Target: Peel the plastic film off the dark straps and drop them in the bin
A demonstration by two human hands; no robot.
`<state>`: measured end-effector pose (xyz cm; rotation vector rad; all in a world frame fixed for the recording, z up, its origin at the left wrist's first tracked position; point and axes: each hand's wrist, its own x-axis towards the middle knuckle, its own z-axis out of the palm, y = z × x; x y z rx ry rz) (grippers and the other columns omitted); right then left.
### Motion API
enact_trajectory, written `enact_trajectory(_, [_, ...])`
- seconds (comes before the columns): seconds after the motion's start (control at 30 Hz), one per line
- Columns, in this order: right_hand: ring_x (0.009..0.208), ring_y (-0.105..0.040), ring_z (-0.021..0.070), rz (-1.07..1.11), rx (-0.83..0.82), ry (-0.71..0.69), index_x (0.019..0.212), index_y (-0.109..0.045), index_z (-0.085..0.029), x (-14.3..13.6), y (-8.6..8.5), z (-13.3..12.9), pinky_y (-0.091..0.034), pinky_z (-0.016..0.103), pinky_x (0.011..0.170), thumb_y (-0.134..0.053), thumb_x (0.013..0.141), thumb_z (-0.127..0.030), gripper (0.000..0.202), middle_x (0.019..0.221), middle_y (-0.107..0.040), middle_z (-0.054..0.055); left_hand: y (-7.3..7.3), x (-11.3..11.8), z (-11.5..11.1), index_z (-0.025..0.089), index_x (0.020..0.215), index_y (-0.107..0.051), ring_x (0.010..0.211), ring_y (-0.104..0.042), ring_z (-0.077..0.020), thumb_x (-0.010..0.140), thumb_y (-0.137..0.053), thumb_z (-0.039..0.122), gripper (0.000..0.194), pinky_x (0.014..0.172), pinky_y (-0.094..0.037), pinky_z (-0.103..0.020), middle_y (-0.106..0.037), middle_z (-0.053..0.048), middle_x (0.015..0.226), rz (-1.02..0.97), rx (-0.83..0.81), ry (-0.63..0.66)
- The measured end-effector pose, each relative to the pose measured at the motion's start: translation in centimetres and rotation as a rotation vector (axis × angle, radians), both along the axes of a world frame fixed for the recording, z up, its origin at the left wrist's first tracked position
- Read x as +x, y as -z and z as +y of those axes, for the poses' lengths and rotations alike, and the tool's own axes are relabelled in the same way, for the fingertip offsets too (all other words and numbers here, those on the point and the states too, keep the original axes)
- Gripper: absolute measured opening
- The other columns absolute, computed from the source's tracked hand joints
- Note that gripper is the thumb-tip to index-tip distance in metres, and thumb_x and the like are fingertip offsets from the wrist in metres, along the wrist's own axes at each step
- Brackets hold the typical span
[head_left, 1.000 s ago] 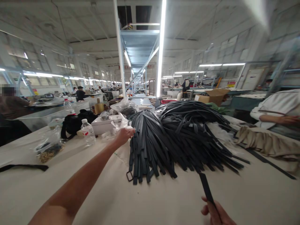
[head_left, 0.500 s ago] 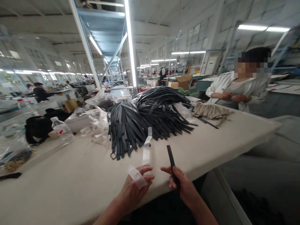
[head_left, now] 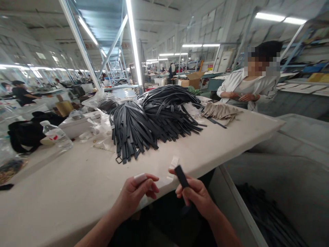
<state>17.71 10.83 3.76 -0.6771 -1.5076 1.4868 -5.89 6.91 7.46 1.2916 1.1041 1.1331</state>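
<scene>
Here the right hand [head_left: 196,192] pinches a black strap [head_left: 181,176] near its upper end, just over the front edge of the bench [head_left: 77,192]. The left hand [head_left: 136,192] is beside it, with fingers closed on a clear tape strip [head_left: 169,171] that runs toward the strap. Farther on the bench lies a pile of black straps [head_left: 154,120]. A person in white [head_left: 246,89] stands behind the far corner.

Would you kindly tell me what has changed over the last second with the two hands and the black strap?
The left hand drew back from the pile of black straps to the near table edge, now pinching a clear plastic sleeve. The right hand kept its grip on the single black strap and brought its end toward the sleeve. The pile, the water bottle and the table stayed put.
</scene>
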Motion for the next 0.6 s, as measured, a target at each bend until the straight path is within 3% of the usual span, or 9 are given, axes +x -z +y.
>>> enact_trajectory(0.07, [0.076, -0.068, 0.0142, -0.176, 0.171, -0.13, 0.088, -0.077, -0.022, -0.8, -0.8, -0.6, -0.052, 0.025, 0.063, -0.061, 0.092, -0.037, 0.022, 0.143, -0.054, 0.009, -1.2, 0.3, 0.9, 0.017, 0.091, -0.073, 0.059, -0.067, -0.0128, 0.086, -0.065, 0.047, 0.032, 0.059, -0.052, -0.021, -0.072, -0.003, 0.07, -0.086, -0.044, 0.039])
enact_trajectory(0.13, [0.116, -0.06, 0.0245, -0.315, 0.357, -0.159, 0.1, -0.076, -0.024, -1.9, -1.1, -0.7, -0.049, 0.033, 0.093, -0.06, 0.093, -0.031, 0.019, 0.145, -0.052, 0.008, -2.3, 0.6, 1.7, 0.016, 0.088, -0.073, 0.056, -0.067, -0.0124, 0.083, -0.068, 0.048, 0.032, 0.057, -0.052, -0.02, -0.071, -0.002, 0.068, -0.158, -0.087, 0.076])
enact_trajectory(0.2, [0.125, -0.054, 0.0254, -0.373, 0.468, -0.12, 0.107, -0.074, -0.024, -3.0, -0.8, -0.6, -0.043, 0.035, 0.102, -0.059, 0.094, -0.026, 0.02, 0.137, -0.058, 0.009, -3.5, 0.6, 2.5, 0.016, 0.088, -0.072, 0.053, -0.065, -0.012, 0.08, -0.071, 0.048, 0.033, 0.053, -0.051, -0.02, -0.071, -0.001, 0.066, -0.221, -0.124, 0.09])
enact_trajectory(0.3, [0.099, -0.066, 0.0196, -0.354, 0.466, -0.113, 0.114, -0.071, -0.024, -4.3, 0.2, -0.6, -0.049, 0.029, 0.087, -0.057, 0.095, -0.023, 0.024, 0.107, -0.072, 0.006, -4.9, -0.1, 4.4, 0.015, 0.087, -0.071, 0.048, -0.063, -0.0105, 0.074, -0.076, 0.05, 0.038, 0.048, -0.047, -0.018, -0.069, -0.001, 0.063, -0.273, -0.104, 0.051])
enact_trajectory(0.4, [0.079, -0.066, 0.0162, -0.339, 0.345, -0.192, 0.107, -0.075, -0.024, -5.2, 0.8, -1.2, -0.047, 0.025, 0.073, -0.059, 0.093, -0.024, 0.022, 0.087, -0.073, 0.001, -5.1, -1.7, 7.7, 0.016, 0.097, -0.07, 0.049, -0.061, -0.0087, 0.073, -0.073, 0.055, 0.046, 0.047, -0.043, -0.017, -0.072, -0.003, 0.074, -0.213, -0.035, -0.049])
enact_trajectory(0.5, [0.053, -0.056, 0.011, -0.304, 0.053, -0.185, 0.094, -0.079, -0.021, -5.8, 0.8, -1.0, -0.039, 0.021, 0.049, -0.063, 0.089, -0.034, 0.021, 0.063, -0.065, -0.002, -3.5, -3.8, 10.9, 0.019, 0.116, -0.063, 0.056, -0.066, -0.0118, 0.084, -0.05, 0.064, 0.056, 0.051, -0.044, -0.021, -0.074, -0.007, 0.097, 0.194, -0.012, -0.152])
enact_trajectory(0.6, [0.035, -0.038, 0.006, -0.225, -0.147, -0.053, 0.094, -0.078, -0.019, -6.0, 0.6, 0.7, -0.03, 0.019, 0.037, -0.062, 0.087, -0.045, 0.031, 0.046, -0.051, -0.006, -0.9, -5.4, 11.5, 0.017, 0.096, -0.07, 0.058, -0.067, -0.0182, 0.08, -0.053, 0.064, 0.053, 0.054, -0.044, -0.026, -0.073, -0.007, 0.081, 0.572, -0.034, -0.186])
